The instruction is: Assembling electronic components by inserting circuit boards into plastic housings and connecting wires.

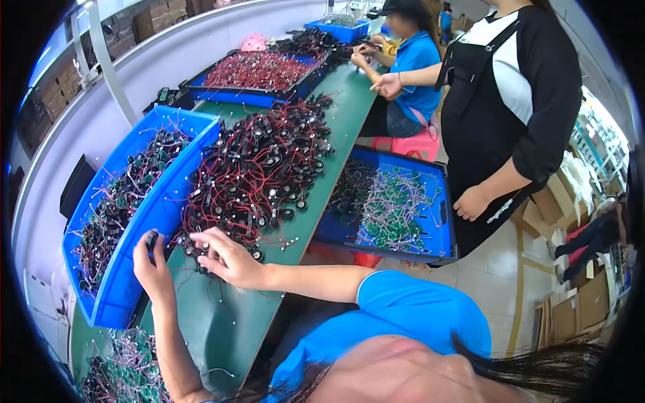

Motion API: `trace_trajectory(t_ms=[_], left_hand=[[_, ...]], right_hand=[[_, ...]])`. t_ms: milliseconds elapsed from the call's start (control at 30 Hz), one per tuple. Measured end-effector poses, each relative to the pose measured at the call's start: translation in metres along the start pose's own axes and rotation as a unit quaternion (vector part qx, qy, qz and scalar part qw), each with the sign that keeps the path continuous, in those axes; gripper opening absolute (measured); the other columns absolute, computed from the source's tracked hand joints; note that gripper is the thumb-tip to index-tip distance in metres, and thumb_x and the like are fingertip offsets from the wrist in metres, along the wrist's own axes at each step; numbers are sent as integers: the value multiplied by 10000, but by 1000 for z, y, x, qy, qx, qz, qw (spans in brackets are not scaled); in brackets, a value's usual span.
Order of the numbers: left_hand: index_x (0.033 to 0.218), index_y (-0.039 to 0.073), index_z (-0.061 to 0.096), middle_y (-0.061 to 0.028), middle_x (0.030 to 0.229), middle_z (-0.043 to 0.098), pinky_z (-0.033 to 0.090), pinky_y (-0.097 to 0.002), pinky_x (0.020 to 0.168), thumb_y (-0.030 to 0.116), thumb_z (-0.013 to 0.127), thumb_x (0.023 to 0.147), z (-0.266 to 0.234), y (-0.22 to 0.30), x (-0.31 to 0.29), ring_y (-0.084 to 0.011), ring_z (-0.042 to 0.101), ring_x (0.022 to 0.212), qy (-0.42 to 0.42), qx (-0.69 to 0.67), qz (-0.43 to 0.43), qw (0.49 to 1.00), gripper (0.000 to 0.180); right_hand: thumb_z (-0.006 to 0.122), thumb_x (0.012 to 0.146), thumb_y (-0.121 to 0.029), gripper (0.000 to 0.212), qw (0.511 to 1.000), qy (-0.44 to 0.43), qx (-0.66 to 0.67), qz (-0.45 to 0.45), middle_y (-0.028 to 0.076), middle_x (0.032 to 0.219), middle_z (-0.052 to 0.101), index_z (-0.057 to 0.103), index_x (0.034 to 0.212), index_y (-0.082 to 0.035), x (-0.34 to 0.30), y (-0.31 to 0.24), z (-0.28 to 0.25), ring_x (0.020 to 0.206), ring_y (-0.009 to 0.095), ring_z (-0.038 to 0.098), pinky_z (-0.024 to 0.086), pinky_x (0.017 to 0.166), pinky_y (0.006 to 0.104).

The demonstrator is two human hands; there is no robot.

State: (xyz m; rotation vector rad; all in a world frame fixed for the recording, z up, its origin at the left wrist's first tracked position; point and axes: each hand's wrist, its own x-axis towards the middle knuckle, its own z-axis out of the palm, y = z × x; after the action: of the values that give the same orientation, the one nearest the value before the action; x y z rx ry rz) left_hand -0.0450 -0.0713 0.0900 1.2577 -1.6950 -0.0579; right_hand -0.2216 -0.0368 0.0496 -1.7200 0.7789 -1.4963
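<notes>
Green-topped workbench (pixel 252 329) laid out diagonally, lower left to top centre. Red-wired black components (pixel 262 161) are heaped mid-frame. Long blue bin (pixel 151 228) is set at left, wide blue tray (pixel 242 99) at upper centre. Wired green circuit boards (pixel 127 363) are piled lower left.

Bright, fairly even indoor light fills the room, its source out of view. A broad soft shadow darkens the green counter (pixel 259 312) below the right hand (pixel 232 258). Glare washes out the shelving (pixel 605 121) at far right, while the floor (pixel 484 302) is evenly lit. Fisheye distortion bows the pale wall (pixel 168 60), and the corners fall to black. Blur covers the seated person's (pixel 413 67) head; the near dark hair (pixel 537 359) is soft, and fine wires (pixel 255 168) merge in the heap
</notes>
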Motion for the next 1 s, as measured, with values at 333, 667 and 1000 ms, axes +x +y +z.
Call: trace_trajectory(t_ms=[333,667,1000], left_hand=[[1194,8,445,-141,1009,588,471,-259,700,-27,485,871,-9,18,-54,-162,579,790,-173,-228,-134,949,327],[1360,60,286,-116,917,563,518,-258,665,52,593,831,-18,23,-61,-157,560,762,-134,-375,-284,873,612],[1144,41,503,-46,752,581,286,-149,401,169,526,922,-33,5,-101,-65,465,488,-58,-495,-375,782,257]], right_hand=[[517,936,-244,258,970,-145,161,112,48,891,547,611,999,-12,12,24,16,715,136,509,433,649,246],[575,892,-137,149,975,-49,170,132,38,817,615,624,930,-1,24,20,43,715,101,563,483,643,223],[489,958,-248,261,857,-176,414,250,47,838,623,558,1094,-37,51,29,69,533,21,387,308,438,163]])
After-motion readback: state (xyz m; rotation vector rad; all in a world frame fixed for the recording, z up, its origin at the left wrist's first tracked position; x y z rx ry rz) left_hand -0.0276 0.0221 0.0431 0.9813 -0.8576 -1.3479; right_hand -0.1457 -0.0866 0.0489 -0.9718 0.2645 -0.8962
